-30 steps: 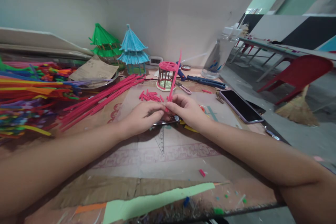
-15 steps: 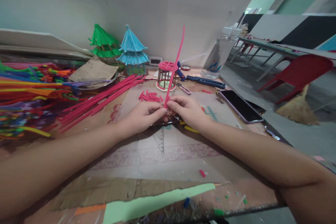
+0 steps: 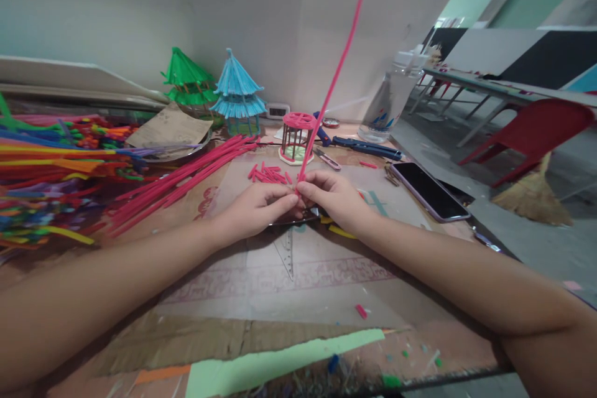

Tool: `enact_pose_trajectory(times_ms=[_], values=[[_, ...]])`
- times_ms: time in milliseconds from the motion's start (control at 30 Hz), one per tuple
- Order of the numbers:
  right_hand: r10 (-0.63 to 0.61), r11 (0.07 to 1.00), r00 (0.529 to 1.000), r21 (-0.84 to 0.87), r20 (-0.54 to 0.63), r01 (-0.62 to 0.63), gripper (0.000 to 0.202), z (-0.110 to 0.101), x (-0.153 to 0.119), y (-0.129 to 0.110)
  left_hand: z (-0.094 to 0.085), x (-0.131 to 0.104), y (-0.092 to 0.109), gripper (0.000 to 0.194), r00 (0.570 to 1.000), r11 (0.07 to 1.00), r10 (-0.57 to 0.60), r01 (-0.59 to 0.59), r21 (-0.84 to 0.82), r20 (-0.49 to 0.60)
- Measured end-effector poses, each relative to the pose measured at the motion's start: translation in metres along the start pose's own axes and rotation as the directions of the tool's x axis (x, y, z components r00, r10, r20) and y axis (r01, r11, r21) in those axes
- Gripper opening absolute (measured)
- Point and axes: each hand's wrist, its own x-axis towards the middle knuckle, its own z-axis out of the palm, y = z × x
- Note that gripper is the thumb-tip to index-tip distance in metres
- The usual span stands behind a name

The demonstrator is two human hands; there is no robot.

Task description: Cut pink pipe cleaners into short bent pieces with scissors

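Observation:
A long pink pipe cleaner (image 3: 334,84) rises from between my hands, leaning to the right. My right hand (image 3: 336,198) pinches it near its lower end between thumb and fingers. My left hand (image 3: 261,210) is closed in a pinch at the same low end, its fingertips meeting those of the right. Just behind the hands lie several short pink pieces (image 3: 269,174). Beyond them stands a small round cage-like frame (image 3: 299,120) with a pink top and brown posts. The rim of a dark dish (image 3: 293,221) shows under my fingers, mostly hidden.
Long pink pipe cleaners (image 3: 181,181) and a multicoloured pile (image 3: 46,168) lie left. Green (image 3: 181,68) and blue (image 3: 237,78) pagoda models stand behind. At right are a phone (image 3: 430,189), pliers-like tool (image 3: 366,147) and water bottle (image 3: 385,99). A set square (image 3: 288,255) lies in front.
The pink pipe cleaner tilts further to the right, and its tip reaches higher. Both hands stay in nearly the same place, and the view has shifted slightly.

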Motion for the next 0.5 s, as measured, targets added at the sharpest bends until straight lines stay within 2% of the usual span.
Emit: enact_pose_trajectory(times_ms=[167,333,500], values=[[-0.01,0.999,1.0,-0.049,-0.015,0.01,0.027,-0.0009,0.0001,-0.0012,-0.0016,-0.0007,0.0011,0.025,1.0,1.0,0.003,-0.003,-0.027,0.009],[0.0,0.999,1.0,-0.039,-0.009,-0.001,0.028,-0.0015,-0.0002,-0.0003,0.0004,0.0004,0.0045,0.019,1.0,0.996,0.008,-0.006,0.093,-0.019],[0.029,0.999,0.999,-0.019,-0.024,-0.029,0.028,-0.0011,0.0005,0.0012,0.0004,0.0014,0.0035,0.027,0.999,0.985,0.032,-0.032,0.17,-0.003]])
